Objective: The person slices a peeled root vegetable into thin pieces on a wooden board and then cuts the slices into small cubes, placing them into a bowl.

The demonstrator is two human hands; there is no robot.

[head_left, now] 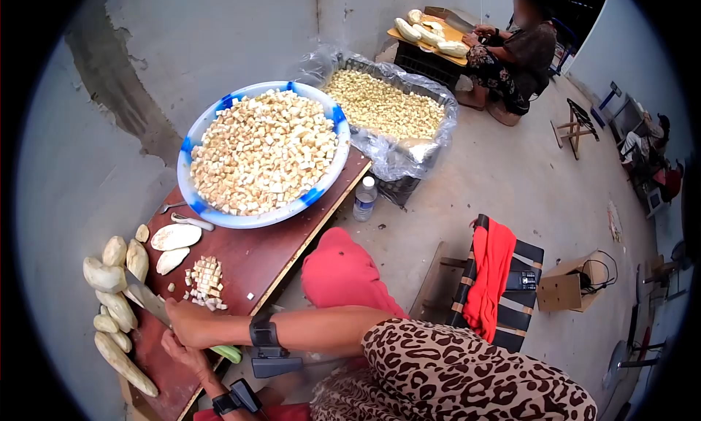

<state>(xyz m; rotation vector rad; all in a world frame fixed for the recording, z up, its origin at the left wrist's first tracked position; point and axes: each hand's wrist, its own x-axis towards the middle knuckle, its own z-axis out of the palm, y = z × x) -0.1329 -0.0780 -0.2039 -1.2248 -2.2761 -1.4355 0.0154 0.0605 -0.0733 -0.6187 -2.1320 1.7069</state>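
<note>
My right hand (188,323) is closed around a knife (146,297); the blade points up-left over the dark red table (255,257) and a green handle end (228,353) sticks out behind the hand. My left hand (181,350) lies just below it at the table edge, partly hidden, so I cannot see whether it holds anything. Both wrists carry black bands. Beside the blade lie a small pile of pale cubes (206,278), two cut halves (175,237) and several peeled whitish vegetables (109,275).
A blue and white basin (219,218) heaped with cubes fills the table's far end, with a peeler (191,221) beside it. Beyond stand a plastic-lined crate of cubes (409,154) and a water bottle (365,197). Another person (515,59) works at a far table. A chair with red cloth (493,275) stands right.
</note>
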